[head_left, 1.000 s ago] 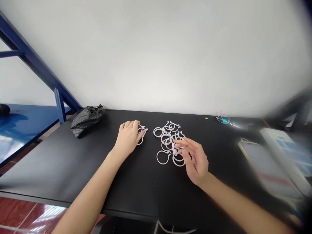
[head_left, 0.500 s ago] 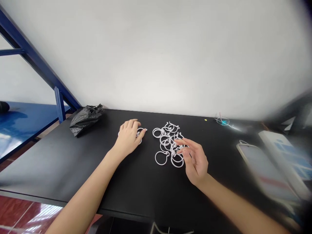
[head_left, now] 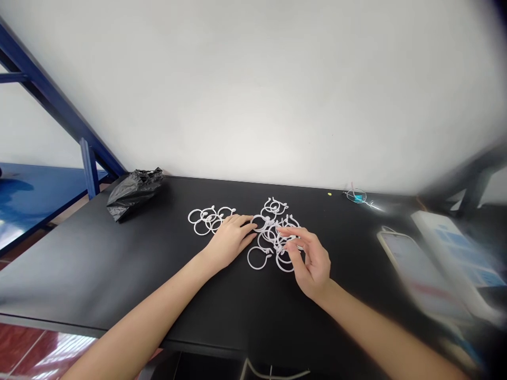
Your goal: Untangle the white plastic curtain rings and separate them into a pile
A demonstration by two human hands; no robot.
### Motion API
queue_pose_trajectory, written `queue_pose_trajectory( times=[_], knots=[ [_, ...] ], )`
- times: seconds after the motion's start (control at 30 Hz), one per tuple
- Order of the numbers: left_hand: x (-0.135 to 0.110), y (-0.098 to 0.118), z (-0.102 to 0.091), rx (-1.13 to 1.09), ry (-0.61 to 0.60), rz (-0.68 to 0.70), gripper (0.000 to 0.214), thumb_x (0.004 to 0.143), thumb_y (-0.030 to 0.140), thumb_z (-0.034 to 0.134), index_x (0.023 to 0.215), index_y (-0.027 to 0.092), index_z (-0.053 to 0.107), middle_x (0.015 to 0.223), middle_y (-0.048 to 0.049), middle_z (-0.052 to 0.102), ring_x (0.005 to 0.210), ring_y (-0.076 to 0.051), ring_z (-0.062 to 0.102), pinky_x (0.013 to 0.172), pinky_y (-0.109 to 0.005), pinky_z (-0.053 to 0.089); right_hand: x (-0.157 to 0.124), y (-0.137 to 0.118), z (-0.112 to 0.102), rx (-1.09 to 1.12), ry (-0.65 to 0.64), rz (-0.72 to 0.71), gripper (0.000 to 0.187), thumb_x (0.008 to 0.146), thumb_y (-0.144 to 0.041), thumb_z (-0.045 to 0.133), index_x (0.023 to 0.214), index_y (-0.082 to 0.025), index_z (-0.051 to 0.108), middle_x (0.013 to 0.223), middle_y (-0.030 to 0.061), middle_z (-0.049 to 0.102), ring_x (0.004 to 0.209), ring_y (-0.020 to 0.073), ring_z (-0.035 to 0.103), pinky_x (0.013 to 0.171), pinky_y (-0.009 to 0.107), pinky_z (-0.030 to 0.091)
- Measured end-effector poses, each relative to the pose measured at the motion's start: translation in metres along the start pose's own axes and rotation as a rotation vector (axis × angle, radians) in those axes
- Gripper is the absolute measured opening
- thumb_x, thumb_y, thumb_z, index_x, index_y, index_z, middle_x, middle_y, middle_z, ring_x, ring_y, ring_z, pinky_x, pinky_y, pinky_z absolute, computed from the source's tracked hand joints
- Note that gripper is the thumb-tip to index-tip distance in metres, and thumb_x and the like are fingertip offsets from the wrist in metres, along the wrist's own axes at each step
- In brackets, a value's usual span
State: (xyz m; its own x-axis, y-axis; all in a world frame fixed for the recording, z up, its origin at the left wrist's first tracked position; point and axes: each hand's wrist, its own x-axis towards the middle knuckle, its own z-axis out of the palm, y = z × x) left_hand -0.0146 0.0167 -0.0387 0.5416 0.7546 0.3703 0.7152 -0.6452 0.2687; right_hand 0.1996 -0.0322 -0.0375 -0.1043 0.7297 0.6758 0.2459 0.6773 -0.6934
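Note:
Two groups of white curtain rings with small tabs lie on the black table. The left group [head_left: 202, 227] is smaller and partly covered by my left hand [head_left: 227, 240]. That hand lies palm down, open, its fingertips at the left edge of the bigger pile [head_left: 266, 240], right by a ring [head_left: 253, 217]. Over the pile's right side is my right hand [head_left: 311, 258], thumb and fingers apart with a gap between them. It hides some rings beneath. One single ring [head_left: 257, 268] sits at the near left edge of the pile.
A crumpled black plastic bag [head_left: 134, 192] rests at the back left, near a blue metal frame [head_left: 90, 166]. At right lie a phone [head_left: 415, 269] and a blurred white box [head_left: 455, 253]. Toward the wall is a thin wire loop with blue [head_left: 357, 196].
My left hand has moved right from the smaller ring group to the bigger pile, uncovering the left rings. My right hand stays near the pile. The view has shifted slightly.

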Motion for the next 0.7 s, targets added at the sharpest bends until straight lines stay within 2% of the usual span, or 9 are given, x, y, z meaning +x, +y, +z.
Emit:
queue_pose_trajectory(
  times=[0.17, 0.27, 0.33, 0.47, 0.57, 0.7],
  knots=[
    [0.002, 0.002, -0.004, -0.16, 0.115, 0.01, 0.019, 0.096, 0.024, 0.054, 0.1, 0.016, 0.071, 0.105, -0.01, 0.073, 0.094, -0.024, 0.068, 0.085, -0.042, 0.054, 0.0, -0.001, 0.001, 0.007, 0.009, -0.012, 0.043, 0.09, -0.005, 0.053, 0.127, -0.027, 0.055, 0.113, 0.0072, 0.069, 0.097, 0.0192, 0.067, 0.071, 0.032, 0.061],
    [0.003, 0.008, -0.013, -0.393, 0.171, -0.076, 0.018, 0.094, 0.024, 0.057, 0.095, 0.015, 0.073, 0.096, -0.0086, 0.073, 0.086, -0.02, 0.067, 0.079, -0.034, 0.054, 0.002, -0.003, 0.001, -0.007, 0.011, -0.008, 0.042, 0.089, -0.004, 0.054, 0.125, -0.027, 0.057, 0.11, 0.0067, 0.07, 0.095, 0.0185, 0.067, 0.071, 0.032, 0.061],
    [0.004, 0.015, -0.019, -0.616, 0.125, -0.197, 0.02, 0.093, 0.029, 0.06, 0.089, 0.015, 0.074, 0.085, -0.0066, 0.073, 0.075, -0.016, 0.066, 0.071, -0.028, 0.054, 0.004, -0.005, 0.001, -0.025, 0.009, -0.026, 0.043, 0.088, -0.004, 0.057, 0.124, -0.027, 0.057, 0.114, 0.0077, 0.068, 0.093, 0.0184, 0.067, 0.068, 0.031, 0.061],
    [0.006, 0.024, -0.027, -1.102, -0.109, -0.407, 0.026, 0.087, 0.037, 0.067, 0.079, 0.013, 0.073, 0.07, -0.0034, 0.071, 0.058, -0.011, 0.065, 0.06, -0.022, 0.055, 0.007, -0.007, 0.001, -0.075, -0.046, -0.147, 0.055, 0.079, -0.007, 0.071, 0.128, -0.026, 0.056, 0.128, 0.011, 0.06, 0.09, 0.0188, 0.066, 0.063, 0.031, 0.061],
    [0.005, 0.025, -0.028, -1.292, -0.118, -0.542, 0.028, 0.081, 0.04, 0.074, 0.079, 0.013, 0.073, 0.069, -0.0023, 0.071, 0.056, -0.01, 0.066, 0.059, -0.02, 0.057, 0.008, -0.007, 0.002, -0.071, -0.069, -0.181, 0.052, 0.08, -0.003, 0.069, 0.126, -0.025, 0.059, 0.119, 0.01, 0.065, 0.09, 0.0185, 0.067, 0.062, 0.029, 0.061],
    [0.004, 0.024, -0.028, -1.424, -0.116, -0.639, 0.029, 0.076, 0.042, 0.078, 0.08, 0.013, 0.073, 0.067, -0.0007, 0.071, 0.052, -0.007, 0.063, 0.058, -0.018, 0.058, 0.009, -0.006, 0.004, -0.079, -0.027, -0.124, 0.042, 0.085, 0.001, 0.061, 0.119, -0.023, 0.064, 0.107, 0.0079, 0.07, 0.082, 0.0155, 0.067, 0.063, 0.028, 0.061]
  ],
)
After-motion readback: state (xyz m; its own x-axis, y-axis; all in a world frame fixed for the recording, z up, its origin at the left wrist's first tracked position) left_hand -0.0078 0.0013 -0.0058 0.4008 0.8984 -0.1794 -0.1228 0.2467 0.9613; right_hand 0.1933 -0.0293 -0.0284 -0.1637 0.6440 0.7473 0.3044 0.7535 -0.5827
